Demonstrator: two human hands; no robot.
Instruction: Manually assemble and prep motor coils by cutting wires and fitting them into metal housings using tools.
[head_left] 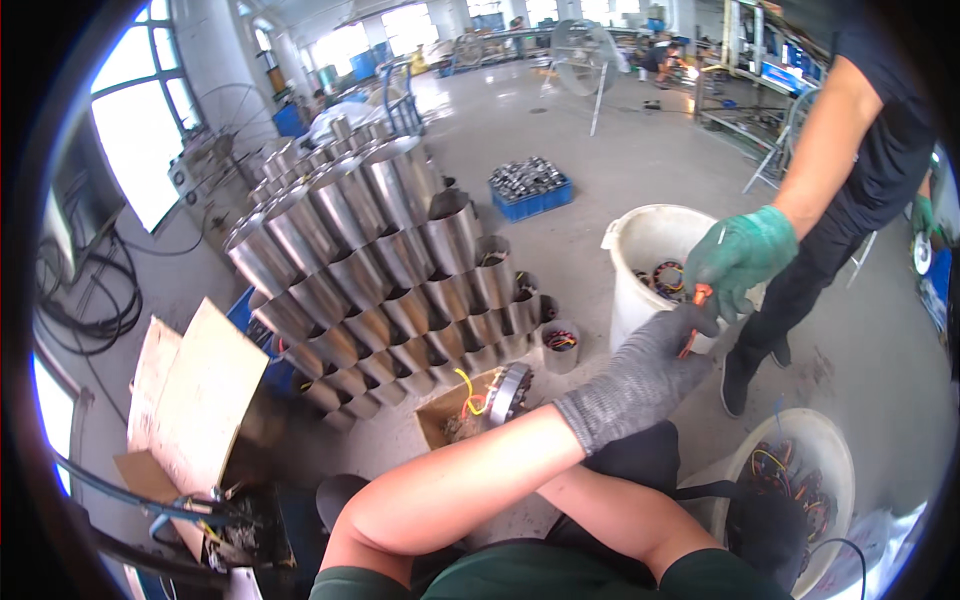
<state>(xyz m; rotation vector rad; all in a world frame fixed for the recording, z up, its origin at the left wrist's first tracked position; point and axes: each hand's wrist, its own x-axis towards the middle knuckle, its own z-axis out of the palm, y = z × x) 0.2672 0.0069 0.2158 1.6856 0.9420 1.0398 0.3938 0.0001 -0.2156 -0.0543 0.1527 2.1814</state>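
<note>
My left hand (645, 375), in a grey knit glove, is stretched out to the right, its fingers closed round a slim orange-red object (702, 294) whose kind I cannot make out. A co-worker's green-gloved hand (740, 255) meets it there, fingers at the object's upper end. My right forearm (630, 515) passes below my left forearm, which hides my right hand. Just beyond my left forearm stands a round metal motor stator (508, 392) with yellow and orange wires, beside an open cardboard box (432, 412). I cannot see whether my right hand touches it.
Metal cylinders (375, 275) rise in a stacked pile ahead. A white bin (625, 300) with wound parts stands by the co-worker's legs (800, 280); another white bin (845, 480) is at lower right. Beyond sits a blue crate (530, 205) of metal parts. Cardboard (200, 390) leans left.
</note>
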